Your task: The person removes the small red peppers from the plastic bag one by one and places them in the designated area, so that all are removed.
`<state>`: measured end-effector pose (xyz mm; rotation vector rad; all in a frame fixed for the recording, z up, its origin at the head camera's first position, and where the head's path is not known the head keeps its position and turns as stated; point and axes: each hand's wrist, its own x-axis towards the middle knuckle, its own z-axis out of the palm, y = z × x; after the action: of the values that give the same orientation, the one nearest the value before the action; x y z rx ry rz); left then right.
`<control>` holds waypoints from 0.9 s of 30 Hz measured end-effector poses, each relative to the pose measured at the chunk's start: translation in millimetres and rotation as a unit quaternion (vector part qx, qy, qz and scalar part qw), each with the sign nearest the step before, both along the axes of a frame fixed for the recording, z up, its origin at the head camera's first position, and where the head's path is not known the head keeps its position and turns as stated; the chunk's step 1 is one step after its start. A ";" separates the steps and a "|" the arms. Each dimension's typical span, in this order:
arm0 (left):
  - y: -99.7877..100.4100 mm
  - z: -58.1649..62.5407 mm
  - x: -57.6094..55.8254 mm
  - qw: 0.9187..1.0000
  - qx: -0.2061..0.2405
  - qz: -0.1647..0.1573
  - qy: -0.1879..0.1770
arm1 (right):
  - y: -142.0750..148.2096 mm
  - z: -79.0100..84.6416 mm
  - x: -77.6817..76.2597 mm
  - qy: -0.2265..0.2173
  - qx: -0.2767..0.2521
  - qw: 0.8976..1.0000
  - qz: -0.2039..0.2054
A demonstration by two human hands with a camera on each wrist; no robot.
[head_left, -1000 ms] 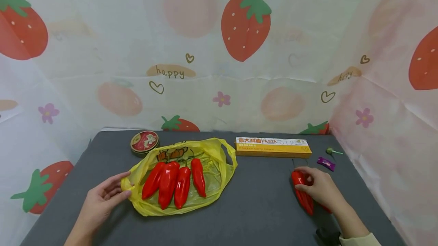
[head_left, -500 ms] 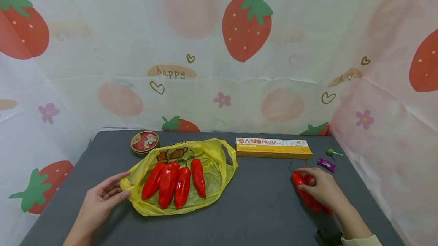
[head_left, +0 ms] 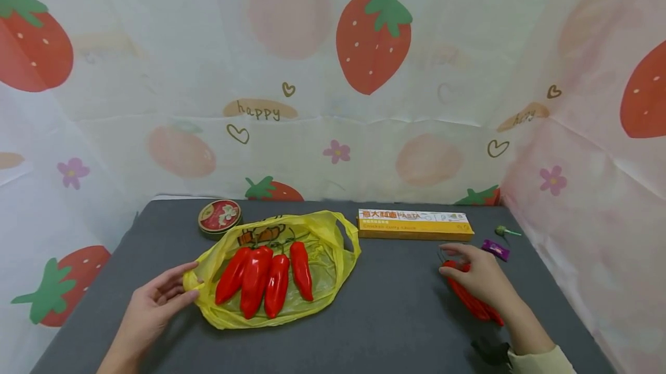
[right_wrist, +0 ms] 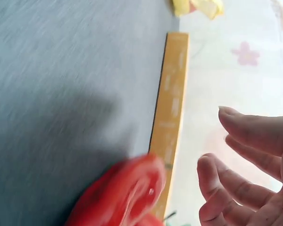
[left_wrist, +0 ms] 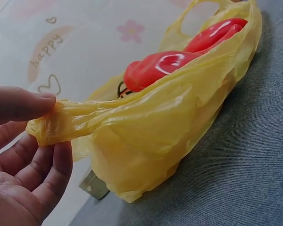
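My left hand [head_left: 148, 310] pinches the gathered left edge of a yellow plastic bag [head_left: 325, 276], between thumb and fingers in the left wrist view. Several glossy red chili peppers [head_left: 255, 284] with dark stems lie in the spread-open bag. At the right, my right hand [head_left: 481, 273] is over more red chili peppers [head_left: 473, 304] lying together on the table and partly covers them. The right wrist view shows its fingers loosely bent, apart from the thumb, with nothing between them. A red pepper [right_wrist: 118, 193] sits just beside that hand there.
At the back stand a yellow and white pasta box [head_left: 416, 226] and a round red tin [head_left: 219, 217]. A purple wrapped packet [head_left: 496, 250] and a small green item with a pale stick [head_left: 506, 230] lie at the right. A strawberry-print curtain [head_left: 312, 148] backs the grey table [head_left: 385, 316].
My right hand has loosened from the peppers and shifted slightly left and away from me. The peppers there now lie closer together. The left hand and the bag have kept still.
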<state>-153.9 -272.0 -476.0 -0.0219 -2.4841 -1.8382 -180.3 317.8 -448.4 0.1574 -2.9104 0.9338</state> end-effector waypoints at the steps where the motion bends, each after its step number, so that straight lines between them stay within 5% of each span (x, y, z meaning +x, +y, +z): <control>1: -0.1 -0.3 0.0 1.000 0.000 -0.001 -0.002 | -4.0 0.4 -1.4 -0.002 -0.004 1.000 0.002; 27: -2.0 -2.8 0.7 1.000 -0.005 -0.013 -0.001 | -137.9 10.7 -39.9 -0.017 -0.071 0.987 0.141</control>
<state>-153.2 -274.0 -478.8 -0.0528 -2.5056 -1.8358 -220.2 179.9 -437.7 0.5618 -2.8870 1.1887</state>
